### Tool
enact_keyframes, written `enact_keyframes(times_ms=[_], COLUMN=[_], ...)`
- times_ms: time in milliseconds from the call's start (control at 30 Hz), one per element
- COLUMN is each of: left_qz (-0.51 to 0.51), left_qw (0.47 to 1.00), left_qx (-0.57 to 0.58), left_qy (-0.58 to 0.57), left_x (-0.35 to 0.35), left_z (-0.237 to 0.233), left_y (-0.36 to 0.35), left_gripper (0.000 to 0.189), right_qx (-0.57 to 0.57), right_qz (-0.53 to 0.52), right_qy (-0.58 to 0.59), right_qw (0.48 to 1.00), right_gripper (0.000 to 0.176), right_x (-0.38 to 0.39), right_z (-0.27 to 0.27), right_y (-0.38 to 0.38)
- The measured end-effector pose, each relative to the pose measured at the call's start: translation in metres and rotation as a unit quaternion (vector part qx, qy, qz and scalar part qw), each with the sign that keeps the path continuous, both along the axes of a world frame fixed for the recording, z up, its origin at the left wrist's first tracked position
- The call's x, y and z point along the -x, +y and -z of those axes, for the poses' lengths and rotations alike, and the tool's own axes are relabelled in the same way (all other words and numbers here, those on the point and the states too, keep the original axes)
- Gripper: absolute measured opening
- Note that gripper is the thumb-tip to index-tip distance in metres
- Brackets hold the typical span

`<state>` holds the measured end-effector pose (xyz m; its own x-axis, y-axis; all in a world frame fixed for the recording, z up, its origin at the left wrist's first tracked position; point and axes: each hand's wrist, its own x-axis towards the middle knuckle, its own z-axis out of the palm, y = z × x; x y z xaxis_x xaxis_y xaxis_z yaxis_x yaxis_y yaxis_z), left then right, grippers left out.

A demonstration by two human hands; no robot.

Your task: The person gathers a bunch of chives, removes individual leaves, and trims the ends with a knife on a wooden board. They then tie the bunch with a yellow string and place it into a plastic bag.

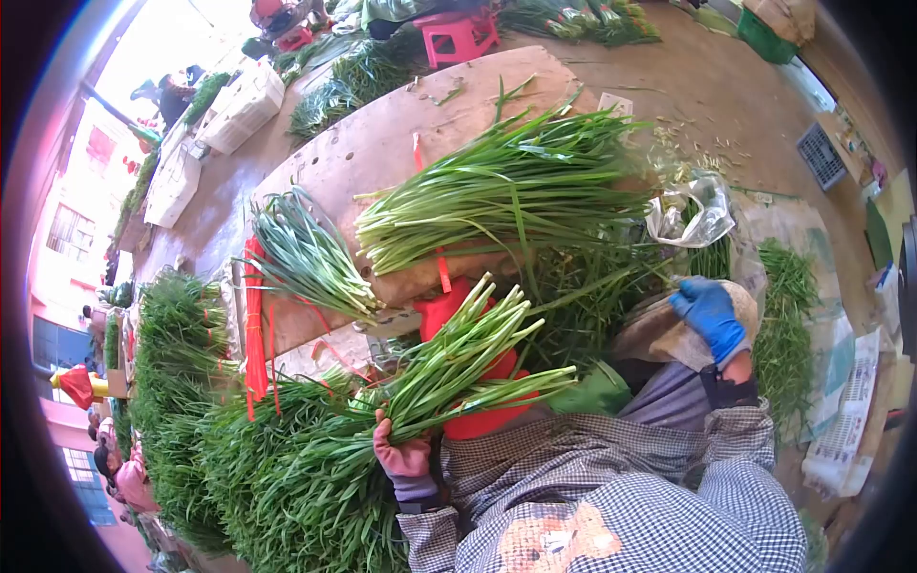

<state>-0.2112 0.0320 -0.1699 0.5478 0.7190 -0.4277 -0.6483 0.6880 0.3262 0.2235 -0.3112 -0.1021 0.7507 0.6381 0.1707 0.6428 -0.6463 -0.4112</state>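
Observation:
My left hand [401, 456], in a pinkish glove, is closed around a bunch of green stalks [458, 368]; their pale ends point up and right, the leaves trail left. My right hand [709, 317], in a blue glove, is beside my knee with its fingers curled together; thin leaves pass near the fingertips, and what they hold, if anything, is unclear. A large bunch of green stalks [506, 191] lies on the wooden board [320, 177] over a red strip. A smaller bunch [310, 253] lies to its left.
Red ties [255, 334] hang at the board's left edge. Leafy bundles [287, 477] are heaped at the left. Loose leaves [592, 296] and a clear plastic bag [693, 215] are near my knees. A pink stool [458, 36], white crates [244, 105] and several people are farther off.

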Motion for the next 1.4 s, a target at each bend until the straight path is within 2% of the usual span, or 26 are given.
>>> enact_keyframes(times_ms=[33,100,167,233,267,333,433,467,567,600,700,767,833,900,967,1000,1100,1133,1167,1233,1400], left_qz=[0.002,-0.002,-0.011,-0.019,-0.014,-0.016,-0.002,-0.005,-0.012,-0.014,-0.016,-0.014,-0.021,-0.024,-0.034,-0.033,-0.031,-0.024,-0.017,-0.018,-0.006], left_qw=[1.000,1.000,1.000,0.999,0.999,0.999,1.000,1.000,1.000,1.000,1.000,1.000,0.999,0.999,0.999,0.999,0.999,0.999,1.000,1.000,0.999], left_qx=[0.001,-0.009,-0.001,0.008,0.004,0.000,-0.019,-0.017,-0.011,-0.009,-0.007,-0.016,-0.028,-0.023,-0.025,-0.017,-0.015,-0.020,-0.025,-0.021,-0.032], left_qy=[-0.001,-0.003,0.021,0.045,0.040,0.034,0.001,-0.002,-0.008,-0.009,-0.009,-0.010,-0.007,-0.014,0.016,0.018,0.010,0.009,0.007,0.003,0.003], left_x=[-0.002,-0.003,-0.005,-0.009,-0.009,-0.007,-0.006,-0.005,-0.006,-0.007,-0.010,-0.012,-0.010,-0.007,-0.010,-0.013,-0.015,-0.013,-0.011,-0.013,-0.016], left_z=[-0.002,-0.007,-0.012,-0.017,-0.019,-0.023,-0.025,-0.024,-0.024,-0.024,-0.026,-0.027,-0.027,-0.027,-0.028,-0.029,-0.031,-0.029,-0.029,-0.032,-0.033], left_y=[-0.001,-0.003,-0.004,-0.003,-0.004,-0.006,-0.007,-0.007,-0.007,-0.007,-0.009,-0.010,-0.008,-0.007,-0.009,-0.008,-0.008,-0.008,-0.008,-0.011,-0.014], left_gripper=[0.032,0.033,0.033,0.033,0.033,0.034,0.033,0.033,0.034,0.034,0.033,0.033,0.033,0.033,0.034,0.034,0.034,0.035,0.035,0.035,0.038], right_qx=[0.001,-0.014,-0.004,-0.047,-0.045,-0.165,-0.203,-0.216,-0.277,-0.264,-0.212,-0.240,-0.136,-0.175,-0.157,-0.138,-0.136,-0.176,-0.176,-0.239,-0.268], right_qz=[0.002,-0.048,-0.108,-0.183,-0.187,-0.209,-0.217,-0.191,-0.145,-0.137,-0.119,-0.154,-0.200,-0.215,-0.238,-0.248,-0.228,-0.195,-0.196,-0.056,-0.019], right_qy=[-0.001,0.086,0.079,0.170,0.172,0.237,0.258,0.297,0.264,0.169,0.154,0.120,0.202,0.235,0.370,0.344,0.339,0.396,0.396,0.547,0.536], right_qw=[1.000,0.995,0.991,0.967,0.966,0.934,0.919,0.910,0.913,0.940,0.958,0.951,0.949,0.932,0.884,0.895,0.903,0.880,0.880,0.801,0.800], right_gripper=[0.030,0.036,0.033,0.026,0.026,0.018,0.013,0.011,0.017,0.018,0.019,0.019,0.017,0.015,0.015,0.016,0.015,0.014,0.014,0.016,0.016], right_x=[0.010,0.036,0.057,0.078,0.086,0.096,0.103,0.101,0.090,0.086,0.081,0.086,0.104,0.123,0.134,0.138,0.148,0.151,0.150,0.144,0.139], right_z=[-0.007,-0.021,-0.029,-0.040,-0.040,-0.039,-0.048,-0.050,-0.040,-0.050,-0.052,-0.026,-0.024,-0.034,-0.041,-0.036,-0.007,-0.005,-0.007,-0.023,-0.017], right_y=[0.007,0.041,0.077,0.110,0.123,0.144,0.159,0.159,0.161,0.164,0.168,0.172,0.173,0.164,0.153,0.148,0.144,0.143,0.142,0.140,0.138])
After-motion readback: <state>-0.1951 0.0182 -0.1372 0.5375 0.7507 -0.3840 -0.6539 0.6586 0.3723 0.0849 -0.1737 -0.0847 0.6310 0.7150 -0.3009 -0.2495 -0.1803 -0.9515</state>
